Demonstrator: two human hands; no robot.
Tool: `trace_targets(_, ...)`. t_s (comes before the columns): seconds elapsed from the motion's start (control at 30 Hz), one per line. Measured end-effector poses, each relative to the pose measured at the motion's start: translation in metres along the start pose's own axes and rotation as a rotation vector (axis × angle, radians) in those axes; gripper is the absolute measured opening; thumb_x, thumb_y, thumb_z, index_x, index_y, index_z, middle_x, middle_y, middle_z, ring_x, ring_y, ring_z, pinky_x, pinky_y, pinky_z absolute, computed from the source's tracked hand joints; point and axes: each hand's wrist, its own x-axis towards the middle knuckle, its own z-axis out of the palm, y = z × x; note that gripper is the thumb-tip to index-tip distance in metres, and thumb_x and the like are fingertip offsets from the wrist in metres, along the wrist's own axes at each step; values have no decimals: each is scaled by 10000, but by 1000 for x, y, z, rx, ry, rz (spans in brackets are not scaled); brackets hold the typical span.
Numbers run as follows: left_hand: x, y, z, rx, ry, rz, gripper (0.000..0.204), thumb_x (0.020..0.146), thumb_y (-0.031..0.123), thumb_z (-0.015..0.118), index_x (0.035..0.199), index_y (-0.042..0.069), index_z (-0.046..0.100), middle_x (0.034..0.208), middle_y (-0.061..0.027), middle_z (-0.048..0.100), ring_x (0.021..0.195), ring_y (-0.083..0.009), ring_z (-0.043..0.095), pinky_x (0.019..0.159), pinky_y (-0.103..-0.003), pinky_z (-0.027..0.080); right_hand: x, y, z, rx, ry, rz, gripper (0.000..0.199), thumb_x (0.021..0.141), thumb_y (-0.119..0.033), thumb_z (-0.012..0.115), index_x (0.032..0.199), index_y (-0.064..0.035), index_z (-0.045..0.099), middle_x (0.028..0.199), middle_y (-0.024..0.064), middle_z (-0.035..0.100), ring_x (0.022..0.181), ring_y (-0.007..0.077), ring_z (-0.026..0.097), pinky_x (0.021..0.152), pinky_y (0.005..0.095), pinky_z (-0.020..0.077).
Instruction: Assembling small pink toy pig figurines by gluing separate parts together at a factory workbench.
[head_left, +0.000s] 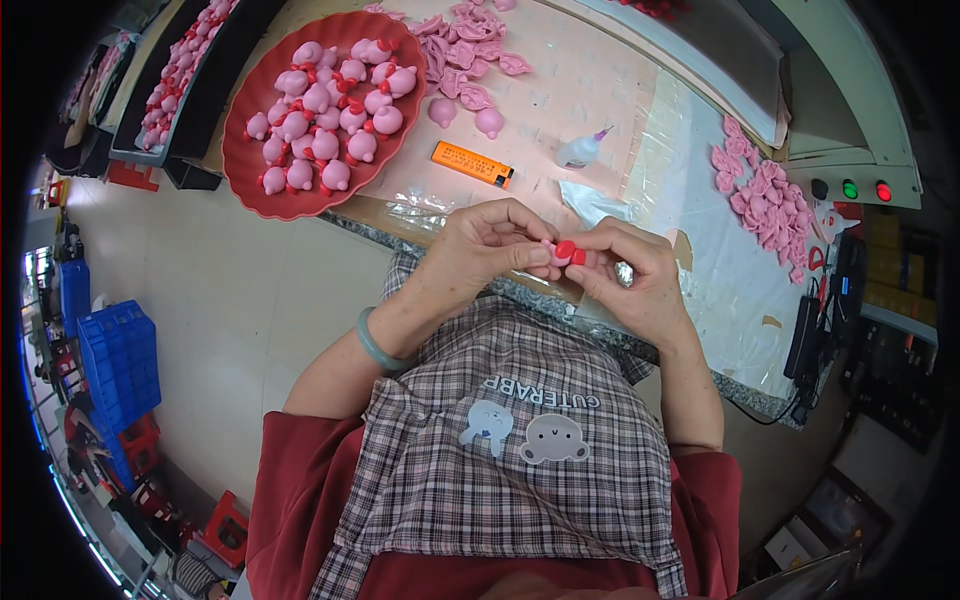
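1. Both hands pinching one small pink rubbery toy figure with a red cap-like part (566, 251), left hand (487, 247) steadying, right hand (634, 272) pressing at the red piece.
2. Held just above the near edge of the pale worktop (590, 90), close to the body, likely for fine fitting.
3. Red end facing up toward the camera; long axis too hidden by fingers to tell.
4. Finished-looking pink figures heaped in a red round plastic tray (250, 165) well apart, beyond the left hand.

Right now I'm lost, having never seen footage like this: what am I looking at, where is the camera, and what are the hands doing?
One wide camera worn on a person's head looks down, so edges bend. The left hand and right hand meet over the lap, their fingers pinching a small pink toy piece with a red part. On the table beyond lie a red tray of pink toy figures, loose pink shells, an orange lighter and a small glue bottle.
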Motion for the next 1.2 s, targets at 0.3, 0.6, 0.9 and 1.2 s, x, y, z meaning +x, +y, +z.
trace_targets(0.3,-3,-6,0,-74,55,-1,109,883,8,666,978,-27,625,921,-121,682,842,-178,687,775,-270,572,-8,-7,24,-212,146,-3,238,745,24,729,975,20,667,749,41,615,597,75,539,542,213,426)
trace_targets(0.6,-4,-12,11,-14,158,66,98,869,29,693,935,8,623,944,-114,689,867,-156,672,782,-282,556,-10,9,31,-206,222,-27,215,753,-21,770,933,7,656,756,32,617,593,69,537,535,215,419)
trace_targets(0.9,-4,-18,12,104,223,118,82,855,-5,693,914,10,639,951,-89,683,865,-132,652,806,-271,527,-6,23,34,-179,269,-72,168,783,-60,760,895,3,652,732,35,629,584,71,545,522,225,417)
trace_targets(1.2,-4,-5,16,24,132,156,245,875,10,672,1108,-31,609,1156,-153,656,1077,-180,630,938,-313,515,0,16,28,-489,346,-393,224,721,3,758,923,10,660,720,95,626,573,158,603,493,272,460)
